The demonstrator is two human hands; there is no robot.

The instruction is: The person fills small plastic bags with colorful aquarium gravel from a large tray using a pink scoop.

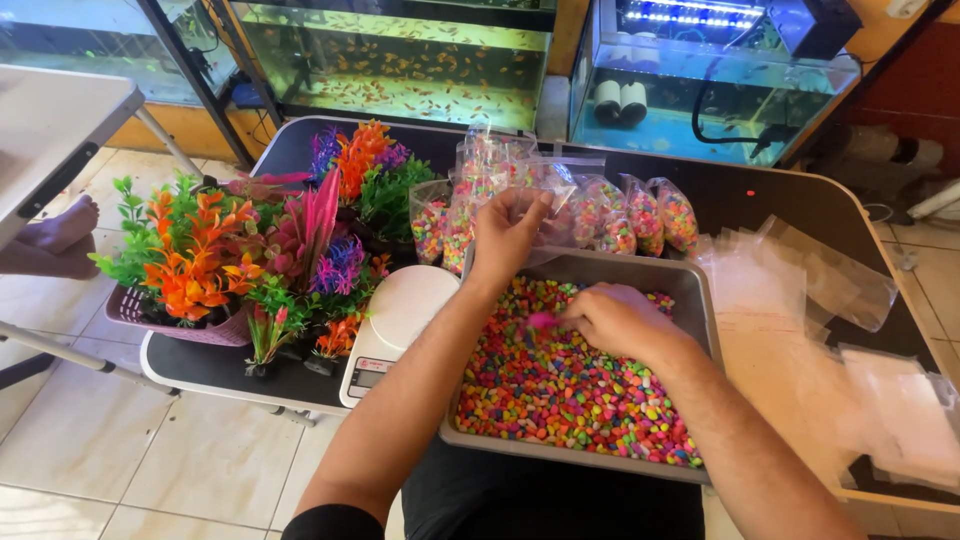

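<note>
Your left hand (508, 232), centre frame: pinching a clear plastic bag (556, 215) open above the grey tray (692, 290). Your right hand (612, 318), just right of centre: closed on a pink scoop (541, 321), resting on the coloured gravel (560, 390). White scale (395, 325): left of the tray.

The left hand (508, 232) holds up a clear plastic bag (560, 205) above the far edge of a grey tray (690, 290) full of coloured pebbles (570, 385). Just right of it and nearer, the right hand (615, 320) grips a pink scoop (542, 321) in the pebbles. A white scale (395, 325) sits just left of the left forearm, filled bags (650, 215) just beyond the hands.
</note>
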